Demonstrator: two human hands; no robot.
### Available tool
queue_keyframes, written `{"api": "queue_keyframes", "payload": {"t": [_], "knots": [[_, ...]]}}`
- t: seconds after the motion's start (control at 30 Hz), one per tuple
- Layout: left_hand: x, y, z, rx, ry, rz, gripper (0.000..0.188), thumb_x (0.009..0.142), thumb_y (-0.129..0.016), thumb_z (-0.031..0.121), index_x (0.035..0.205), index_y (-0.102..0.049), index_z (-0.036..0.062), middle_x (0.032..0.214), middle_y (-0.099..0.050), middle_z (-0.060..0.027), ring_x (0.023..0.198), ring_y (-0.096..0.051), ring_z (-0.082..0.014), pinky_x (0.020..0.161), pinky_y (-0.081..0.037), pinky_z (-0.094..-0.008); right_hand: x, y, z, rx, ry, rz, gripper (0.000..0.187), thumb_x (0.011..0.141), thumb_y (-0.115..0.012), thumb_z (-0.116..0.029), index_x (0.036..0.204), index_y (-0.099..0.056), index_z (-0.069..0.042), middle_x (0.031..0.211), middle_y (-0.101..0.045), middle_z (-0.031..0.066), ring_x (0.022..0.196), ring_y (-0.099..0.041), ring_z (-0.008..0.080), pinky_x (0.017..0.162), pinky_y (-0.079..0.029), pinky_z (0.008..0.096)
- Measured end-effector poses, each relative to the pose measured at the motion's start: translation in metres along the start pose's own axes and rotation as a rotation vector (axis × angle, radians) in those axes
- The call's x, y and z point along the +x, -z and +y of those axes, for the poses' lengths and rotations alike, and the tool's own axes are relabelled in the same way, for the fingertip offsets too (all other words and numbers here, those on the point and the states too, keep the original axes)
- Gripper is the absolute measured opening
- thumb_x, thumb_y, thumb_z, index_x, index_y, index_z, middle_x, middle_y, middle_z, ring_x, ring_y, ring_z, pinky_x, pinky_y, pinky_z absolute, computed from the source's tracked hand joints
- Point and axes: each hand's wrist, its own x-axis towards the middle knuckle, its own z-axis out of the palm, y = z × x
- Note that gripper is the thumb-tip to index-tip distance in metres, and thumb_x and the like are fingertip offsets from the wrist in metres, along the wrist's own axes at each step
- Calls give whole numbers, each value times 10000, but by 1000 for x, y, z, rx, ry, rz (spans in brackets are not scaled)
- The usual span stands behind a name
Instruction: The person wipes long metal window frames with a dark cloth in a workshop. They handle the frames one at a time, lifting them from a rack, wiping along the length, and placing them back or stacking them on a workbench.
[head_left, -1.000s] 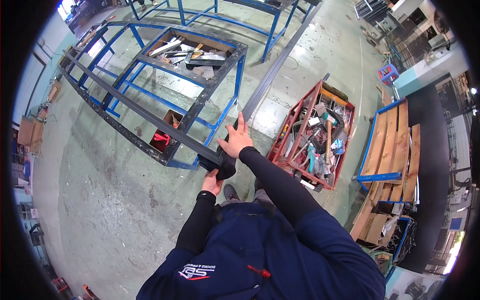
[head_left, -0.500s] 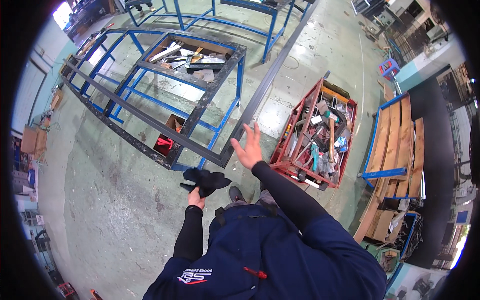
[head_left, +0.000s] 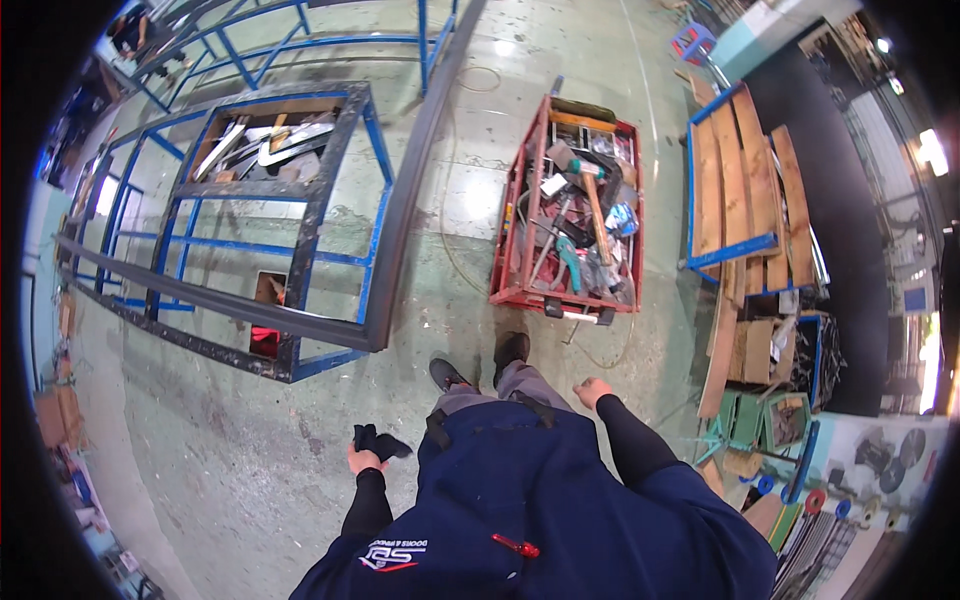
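My left hand [head_left: 366, 460] is low at my left side, closed around a bundle of black fabric gloves [head_left: 381, 441]. My right hand [head_left: 592, 391] hangs by my right hip with its fingers curled in, and nothing shows in it. It is apart from the red tool cart [head_left: 493, 255], which stands just ahead. In the cart lie a hammer with a wooden handle [head_left: 596, 212], teal-handled pliers [head_left: 568, 262] and other loose tools. Left of the cart, a dark metal frame [head_left: 377, 318] rests with its corner toward me on a blue steel stand [head_left: 330, 364].
Wooden planks [head_left: 740, 190] lie on a blue rack at the right, with a cardboard box [head_left: 757, 350] and a green machine [head_left: 745, 422] nearer. A tray of clamps and scraps [head_left: 262, 150] sits in the stand. A thin hose [head_left: 466, 275] trails over the floor.
My view has swung rightward, so the cart is now straight ahead. My right hand has left the dark frame's corner and dropped to my side, fingers curling. The gloves stay in my left hand, lower.
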Motion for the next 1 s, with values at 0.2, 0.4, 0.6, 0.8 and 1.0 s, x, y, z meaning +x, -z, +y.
{"api": "queue_keyframes", "payload": {"t": [0.2, 0.4, 0.6, 0.8, 1.0], "knots": [[3, -44, 15, 529, -447, -4, 425, 876, -430, 84, 1272, -586, 63, 1009, -692, -272, 889, -701, -412, 704, -577, -486, -7, 43, -10, 377, 184, 152, 486, 905, -652, -429, 1136, -680, -2, 1082, -713, 211, 1035, -684, 320, 902, -520, 393], [-76, -128, 39, 113, -241, -354, 420, 856, -457, 52, 1261, -567, 45, 1145, -616, -184, 865, -653, -353, 515, -602, -449, -10, 76, 27, 576, 369, 97, 477, 915, -639, -429, 1168, -670, -26, 1131, -704, 197, 1087, -667, 329, 946, -512, 389], [-175, -219, 44, 222, -310, -360, 474, 904, -507, 325, 1243, -586, 2, 1162, -618, -200, 941, -644, -365, 577, -600, -508, 51, 33, 274, 849, 144, 187, 463, 918, -636, -406, 1171, -675, -20, 1106, -712, 192, 1066, -674, 319, 939, -510, 387], [-277, -292, -7, 902, -636, -239, 306, 846, -615, 233, 1007, -725, -3, 982, -723, -221, 934, -710, -383, 712, -599, -520, 10, -69, 639, 1273, -525, 431, 231, 904, -631, -219, 984, -651, -4, 700, -586, 46, 604, -534, 162, 538, -445, 355], [-355, -380, -42, 1826, -901, -619, 275, 789, -635, 200, 951, -746, 7, 1008, -717, -223, 997, -692, -390, 861, -559, -460, -57, -39, 719, 1477, -968, 337, 362, 952, -540, -414, 1111, -582, -92, 833, -614, 103, 698, -583, 228, 598, -438, 439]]}}
